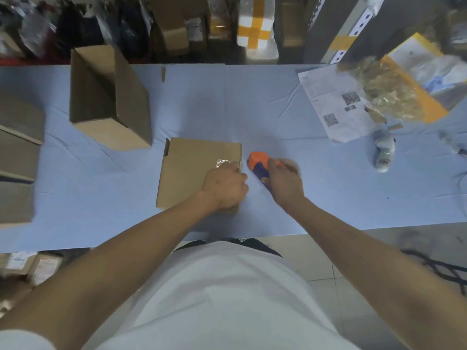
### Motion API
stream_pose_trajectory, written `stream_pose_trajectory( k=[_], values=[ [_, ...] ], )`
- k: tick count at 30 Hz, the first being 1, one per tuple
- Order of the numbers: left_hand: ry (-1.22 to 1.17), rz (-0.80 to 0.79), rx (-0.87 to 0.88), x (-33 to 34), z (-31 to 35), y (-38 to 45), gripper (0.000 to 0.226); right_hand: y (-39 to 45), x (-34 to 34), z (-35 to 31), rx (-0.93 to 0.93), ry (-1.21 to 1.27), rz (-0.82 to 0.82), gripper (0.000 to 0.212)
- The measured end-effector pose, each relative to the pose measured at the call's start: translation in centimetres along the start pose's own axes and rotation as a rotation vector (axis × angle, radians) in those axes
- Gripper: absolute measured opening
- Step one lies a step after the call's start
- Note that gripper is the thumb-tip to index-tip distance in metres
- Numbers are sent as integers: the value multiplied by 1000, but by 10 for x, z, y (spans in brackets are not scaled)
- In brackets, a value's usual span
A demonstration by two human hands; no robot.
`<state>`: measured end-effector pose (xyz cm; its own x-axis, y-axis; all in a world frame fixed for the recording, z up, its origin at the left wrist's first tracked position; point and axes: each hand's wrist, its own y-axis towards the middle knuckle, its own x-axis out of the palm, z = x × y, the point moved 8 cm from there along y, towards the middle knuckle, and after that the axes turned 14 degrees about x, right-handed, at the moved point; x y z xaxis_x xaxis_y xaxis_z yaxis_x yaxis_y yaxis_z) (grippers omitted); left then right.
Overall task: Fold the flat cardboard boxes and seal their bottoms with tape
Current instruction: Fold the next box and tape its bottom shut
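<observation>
I see the cardboard box (194, 173) lying on the blue worktop (265, 109), under and just beyond my left hand (225, 188). The box sits bottom up, and a crinkled strip of clear tape (223, 163) shows on its right edge, right at the left hand's fingertips. The left hand rests on the near right corner of the box with its fingers curled down over the tape; whether it pinches the tape or only presses it flat, I cannot tell.

Just right of that hand, my right hand (285, 183) grips an orange and blue tape dispenser (260, 164), fingers wrapped round its handle. The dispenser's orange head points at the box's right edge, close beside it; the blur hides whether they touch.

Beyond and left of the left hand, an already folded box (108, 97) stands open on the worktop. Further left, at the edge of view, a stack of flat boxes (17, 157) lies.

Beyond and right of the right hand lie a printed paper sheet (333, 104) with square codes, a wad of crumpled tape (389, 94) on a yellow-edged packet (424, 61), and a small grey object (384, 154) I cannot identify.
</observation>
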<state>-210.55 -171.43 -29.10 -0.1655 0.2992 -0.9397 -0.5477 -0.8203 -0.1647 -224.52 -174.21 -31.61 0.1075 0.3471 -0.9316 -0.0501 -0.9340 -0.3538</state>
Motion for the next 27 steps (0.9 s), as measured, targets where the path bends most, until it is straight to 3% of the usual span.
stream_pose_trajectory(
  k=[2,5,6,8,10,13,17,20,23,25,27],
  values=[
    [57,37,-7,-1,4,-1,28,0,6,0,6,9,-6,38],
    [72,95,24,-1,10,-8,16,21,-14,-10,-53,114,25,44],
    [51,115,31,-1,8,-10,12,32,-20,-20,-129,238,-58,50],
    [-26,156,41,1,4,-19,9,44,-24,-49,-281,440,-375,79],
    [-130,207,10,-2,-4,-32,23,38,-21,-78,-385,443,-657,94],
    [-293,234,-86,-18,-16,-55,37,22,-20,-107,-454,562,-851,74],
    [-545,409,-204,-60,-46,-92,50,6,-49,-102,-290,941,-763,31],
    [-538,317,-213,-88,-60,-110,45,-18,-60,-88,-121,1235,-696,18],
    [-416,258,-222,-103,-63,-121,27,-56,-47,-87,113,1444,-787,13],
    [-419,206,-241,-99,-61,-126,22,-80,-36,-89,227,1456,-793,10],
    [-465,139,-229,-85,-57,-126,18,-92,-30,-86,262,1207,-654,13]
  ],
)
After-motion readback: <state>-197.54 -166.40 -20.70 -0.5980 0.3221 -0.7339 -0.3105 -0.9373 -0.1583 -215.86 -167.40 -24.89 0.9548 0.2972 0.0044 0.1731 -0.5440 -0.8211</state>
